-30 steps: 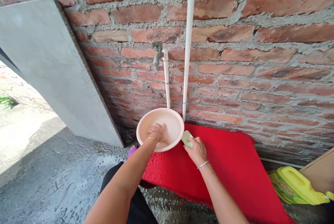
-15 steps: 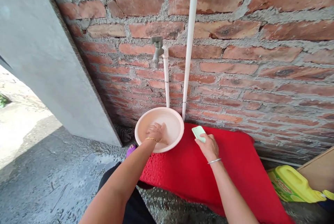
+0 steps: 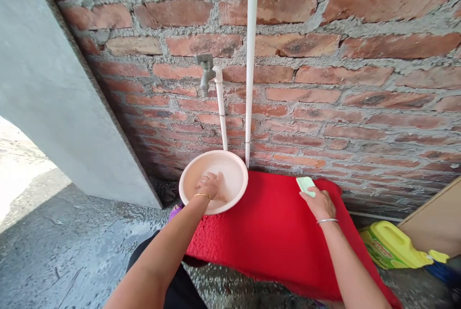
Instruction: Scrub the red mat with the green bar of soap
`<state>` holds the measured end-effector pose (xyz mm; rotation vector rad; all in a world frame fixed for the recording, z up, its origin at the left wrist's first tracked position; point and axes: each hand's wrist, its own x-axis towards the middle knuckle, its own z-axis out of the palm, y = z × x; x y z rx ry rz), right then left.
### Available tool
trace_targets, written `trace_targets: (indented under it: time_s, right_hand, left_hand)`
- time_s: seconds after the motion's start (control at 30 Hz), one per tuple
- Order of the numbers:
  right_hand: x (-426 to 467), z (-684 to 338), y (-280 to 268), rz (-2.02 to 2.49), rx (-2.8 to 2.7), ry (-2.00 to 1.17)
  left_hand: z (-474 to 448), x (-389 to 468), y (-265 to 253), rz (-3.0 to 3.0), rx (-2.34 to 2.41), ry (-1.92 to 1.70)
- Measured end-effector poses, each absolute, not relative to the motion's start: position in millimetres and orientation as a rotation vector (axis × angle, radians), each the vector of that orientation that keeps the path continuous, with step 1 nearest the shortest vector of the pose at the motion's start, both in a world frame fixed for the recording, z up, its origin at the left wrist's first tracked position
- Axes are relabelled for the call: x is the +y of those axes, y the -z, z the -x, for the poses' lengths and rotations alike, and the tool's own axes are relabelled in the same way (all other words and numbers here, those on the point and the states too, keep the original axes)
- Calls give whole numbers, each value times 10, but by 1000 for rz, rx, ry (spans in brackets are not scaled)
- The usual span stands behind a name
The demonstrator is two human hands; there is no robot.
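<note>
My left hand point(image 3: 209, 185) reaches down into a pale pink basin point(image 3: 238, 195), its fingers apart at the water inside; I see nothing gripped in it. The basin stands at the left end of a red cloth point(image 3: 273, 222) spread over a low surface. Above the cloth's far right part, my right hand point(image 3: 321, 202) is closed on a pale green rounded block point(image 3: 306, 185). Only the block's flat top shows, so its kind is unclear.
A metal tap point(image 3: 206, 75) on a white pipe point(image 3: 222, 117) sticks out from the brick wall above the basin. A grey slab point(image 3: 72, 93) leans at left. Wet concrete floor point(image 3: 97, 246) lies below it. At right stands a yellow jug point(image 3: 391, 244).
My right hand has moved right across the red cloth with the pale green block. My left hand stays in the basin. The view has shifted slightly right.
</note>
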<state>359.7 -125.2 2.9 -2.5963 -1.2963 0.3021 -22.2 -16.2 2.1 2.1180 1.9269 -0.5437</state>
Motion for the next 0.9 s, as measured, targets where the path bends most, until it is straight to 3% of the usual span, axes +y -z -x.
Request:
trace_targets:
  time_s: [0.23, 0.43, 0.53, 0.9]
  right_hand:
    - [-1722, -3794, -9, 2661, -1031, -267]
    - [-1785, -2446, 231, 2061, -1680, -288]
    - [-1750, -2150, 260, 1995, -1819, -279]
    - [-2216, -3804, 114, 2634, -1078, -218]
  left_hand:
    - [212, -148, -24, -2076, 1950, 543]
    - [214, -165, -29, -2080, 1975, 592]
    - [219, -168, -29, -2089, 1971, 568]
    - [206, -177, -65, -2078, 1950, 520]
